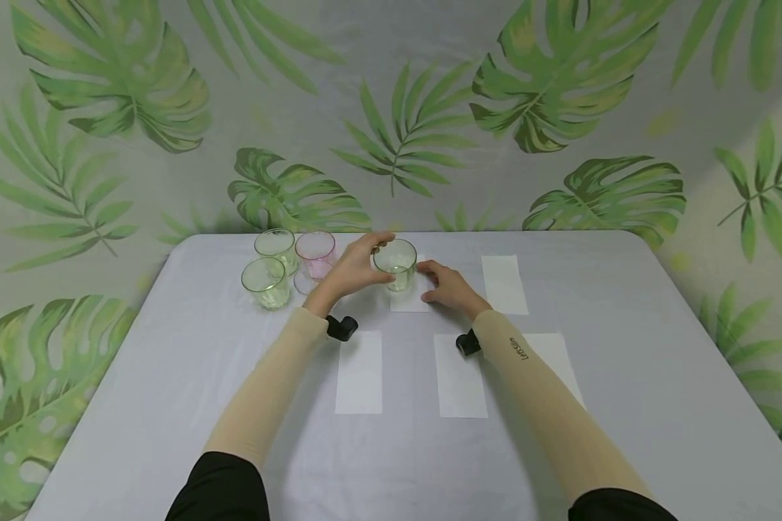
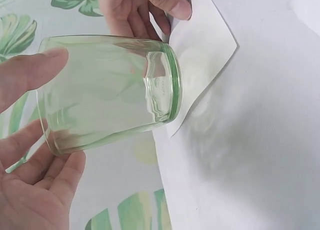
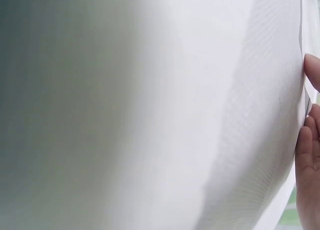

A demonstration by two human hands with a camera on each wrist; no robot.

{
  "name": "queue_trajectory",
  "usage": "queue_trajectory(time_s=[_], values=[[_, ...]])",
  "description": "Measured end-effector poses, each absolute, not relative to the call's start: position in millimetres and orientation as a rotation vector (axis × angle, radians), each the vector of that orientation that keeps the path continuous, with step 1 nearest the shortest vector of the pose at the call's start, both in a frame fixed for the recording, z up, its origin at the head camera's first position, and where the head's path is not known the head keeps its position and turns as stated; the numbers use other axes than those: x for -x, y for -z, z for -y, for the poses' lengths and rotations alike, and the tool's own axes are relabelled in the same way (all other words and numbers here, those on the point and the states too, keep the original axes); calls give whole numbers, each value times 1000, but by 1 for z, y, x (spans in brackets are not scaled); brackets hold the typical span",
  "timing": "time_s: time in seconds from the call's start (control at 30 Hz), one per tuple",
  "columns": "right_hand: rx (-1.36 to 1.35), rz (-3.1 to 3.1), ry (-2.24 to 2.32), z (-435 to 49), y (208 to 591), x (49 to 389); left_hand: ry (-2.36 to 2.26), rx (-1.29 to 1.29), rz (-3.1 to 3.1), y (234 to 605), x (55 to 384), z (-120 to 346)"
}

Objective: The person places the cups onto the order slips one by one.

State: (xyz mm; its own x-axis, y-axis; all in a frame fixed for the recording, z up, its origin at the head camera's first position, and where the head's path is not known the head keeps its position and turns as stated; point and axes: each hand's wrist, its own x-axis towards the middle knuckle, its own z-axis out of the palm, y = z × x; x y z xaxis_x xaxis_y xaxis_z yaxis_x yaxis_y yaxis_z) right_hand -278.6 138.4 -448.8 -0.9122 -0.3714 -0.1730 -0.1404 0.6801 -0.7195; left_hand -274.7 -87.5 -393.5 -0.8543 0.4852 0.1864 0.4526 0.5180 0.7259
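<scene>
My left hand [image 1: 357, 269] holds a clear green-tinted glass [image 1: 399, 266] near its rim, thumb on one side and fingers on the other. In the left wrist view, the base of the green glass [image 2: 172, 84] is right at a white sheet of paper [image 2: 205, 54]. From the head, that white paper [image 1: 409, 302] shows beneath the glass. My right hand [image 1: 452, 288] is at the right edge of this paper, with thumb and fingers spread apart and nothing gripped between them. Only part of the right hand [image 3: 309, 165] shows in the right wrist view.
Left of my left hand stand two more green glasses [image 1: 265, 284] and a pink glass [image 1: 316, 247]; another rim is partly hidden by my wrist. Further white papers [image 1: 360, 373] lie on the white-covered table [image 1: 169, 376], one partly under my right forearm. A leaf-patterned cloth [image 1: 404, 123] hangs behind.
</scene>
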Motion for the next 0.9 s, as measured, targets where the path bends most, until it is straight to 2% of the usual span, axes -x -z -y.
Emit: queue_trajectory(time_s=[0.9], values=[[361, -2577, 1084, -141, 449, 280, -1244, -738, -2733, 415, 284, 60]])
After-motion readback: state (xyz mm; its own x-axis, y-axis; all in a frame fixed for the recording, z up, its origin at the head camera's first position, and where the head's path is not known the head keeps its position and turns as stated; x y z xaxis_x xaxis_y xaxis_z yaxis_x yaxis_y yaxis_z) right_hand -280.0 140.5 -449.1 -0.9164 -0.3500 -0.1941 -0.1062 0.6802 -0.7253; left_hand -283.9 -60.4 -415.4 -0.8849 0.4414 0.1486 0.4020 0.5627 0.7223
